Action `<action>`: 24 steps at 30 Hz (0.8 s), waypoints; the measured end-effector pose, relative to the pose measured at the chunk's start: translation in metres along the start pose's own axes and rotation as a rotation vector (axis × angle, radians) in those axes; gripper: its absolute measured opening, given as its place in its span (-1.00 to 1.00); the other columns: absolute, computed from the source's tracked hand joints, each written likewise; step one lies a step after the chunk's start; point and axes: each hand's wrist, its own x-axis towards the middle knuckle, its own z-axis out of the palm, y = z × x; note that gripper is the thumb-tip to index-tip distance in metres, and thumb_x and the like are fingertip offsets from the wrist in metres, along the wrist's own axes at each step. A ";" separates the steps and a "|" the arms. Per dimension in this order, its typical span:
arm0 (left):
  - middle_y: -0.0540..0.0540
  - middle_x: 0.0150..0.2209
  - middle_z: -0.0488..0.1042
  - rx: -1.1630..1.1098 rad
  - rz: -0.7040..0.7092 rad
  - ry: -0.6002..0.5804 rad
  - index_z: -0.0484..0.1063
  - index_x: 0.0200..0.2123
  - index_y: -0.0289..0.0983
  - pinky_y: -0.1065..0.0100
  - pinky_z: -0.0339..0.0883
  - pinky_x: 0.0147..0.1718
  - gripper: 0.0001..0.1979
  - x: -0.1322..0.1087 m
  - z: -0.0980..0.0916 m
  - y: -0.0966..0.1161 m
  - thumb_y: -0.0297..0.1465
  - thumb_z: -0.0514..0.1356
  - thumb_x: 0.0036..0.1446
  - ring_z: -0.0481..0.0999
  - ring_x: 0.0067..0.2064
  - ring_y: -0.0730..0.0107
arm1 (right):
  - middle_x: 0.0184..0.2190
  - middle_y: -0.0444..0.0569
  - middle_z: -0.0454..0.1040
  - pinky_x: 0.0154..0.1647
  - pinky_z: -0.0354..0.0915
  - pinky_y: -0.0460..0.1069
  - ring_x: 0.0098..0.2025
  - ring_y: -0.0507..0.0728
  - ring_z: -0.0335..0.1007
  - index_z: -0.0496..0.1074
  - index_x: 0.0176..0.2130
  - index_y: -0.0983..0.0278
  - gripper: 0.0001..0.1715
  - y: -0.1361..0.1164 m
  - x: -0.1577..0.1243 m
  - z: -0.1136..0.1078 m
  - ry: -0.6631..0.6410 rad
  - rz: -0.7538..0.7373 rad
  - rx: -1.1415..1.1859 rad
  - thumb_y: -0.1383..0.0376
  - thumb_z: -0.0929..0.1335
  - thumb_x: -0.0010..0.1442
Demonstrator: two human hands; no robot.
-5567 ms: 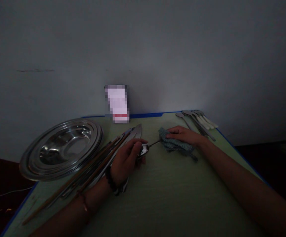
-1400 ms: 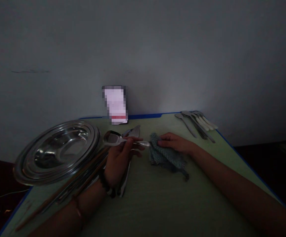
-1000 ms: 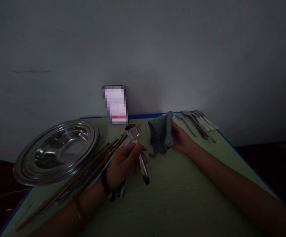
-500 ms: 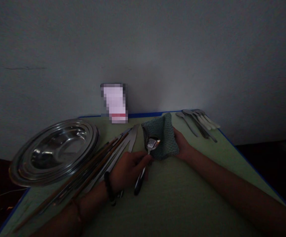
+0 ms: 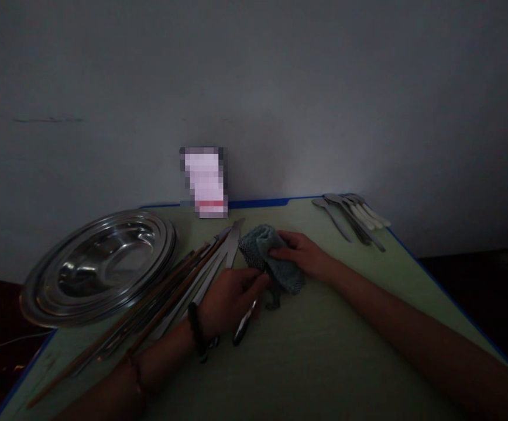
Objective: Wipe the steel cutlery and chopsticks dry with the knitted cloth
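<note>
Pinched in my left hand (image 5: pixel 235 295) is a spoon (image 5: pixel 244 323) with a dark-tipped handle, which slants down toward me. The bowl of the spoon is hidden under a grey-green cloth (image 5: pixel 275 257) with a checked edge. My right hand (image 5: pixel 306 254) grips that cloth from the right, thumb in front and fingers behind, folding it over the spoon's head. Both hands are close together above the middle of the table. Just left of my left hand lie several knives (image 5: pixel 233 242) and chopsticks (image 5: pixel 105 336).
Stacked steel plates or shallow bowls (image 5: pixel 161 234) stand at the left. Several spoons and other cutlery, some white-handled (image 5: pixel 368 216), lie at the back right. A phone with a blurred screen (image 5: pixel 205 184) leans against the wall. The green tabletop (image 5: pixel 324 362) has a blue edge.
The cloth, spread open behind the spoon before, is now folded over its bowl. My right hand has moved left and closed around the cloth. My left hand stays nearly in place.
</note>
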 end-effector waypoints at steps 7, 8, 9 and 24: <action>0.03 -0.56 0.40 -0.131 0.057 -0.104 0.42 -0.32 -0.31 0.50 0.18 -0.57 -0.73 -0.002 -0.005 0.001 -0.26 0.03 0.17 0.38 -0.54 0.47 | -0.34 -0.13 0.48 -0.25 0.25 -0.05 -0.33 0.04 0.36 0.42 -0.23 0.25 -0.73 0.006 0.003 0.005 0.218 -0.123 -0.090 0.18 0.37 0.04; 0.03 -0.56 0.41 -0.151 0.057 -0.119 0.41 -0.33 -0.32 0.50 0.20 -0.56 -0.73 -0.003 -0.006 0.001 -0.26 0.02 0.17 0.39 -0.54 0.47 | -0.33 -0.14 0.48 -0.25 0.25 -0.05 -0.33 0.04 0.36 0.42 -0.23 0.24 -0.73 0.007 0.004 0.006 0.255 -0.146 -0.065 0.16 0.36 0.05; 0.03 -0.57 0.41 -0.161 0.056 -0.124 0.41 -0.37 -0.32 0.50 0.20 -0.55 -0.72 -0.003 -0.005 0.001 -0.26 0.01 0.19 0.39 -0.55 0.48 | -0.33 -0.14 0.48 -0.24 0.25 -0.06 -0.33 0.04 0.36 0.42 -0.23 0.23 -0.72 0.008 0.005 0.005 0.288 -0.168 -0.039 0.15 0.36 0.06; 0.08 -0.61 0.32 -0.017 0.112 -0.099 0.26 -0.49 -0.26 0.48 0.15 -0.54 -0.63 -0.004 -0.004 -0.002 -0.25 -0.12 0.29 0.32 -0.58 0.51 | -0.30 -0.12 0.48 -0.24 0.28 0.01 -0.31 0.07 0.37 0.37 -0.23 0.22 -0.58 -0.001 0.002 0.000 0.251 -0.081 -0.212 0.22 0.47 -0.14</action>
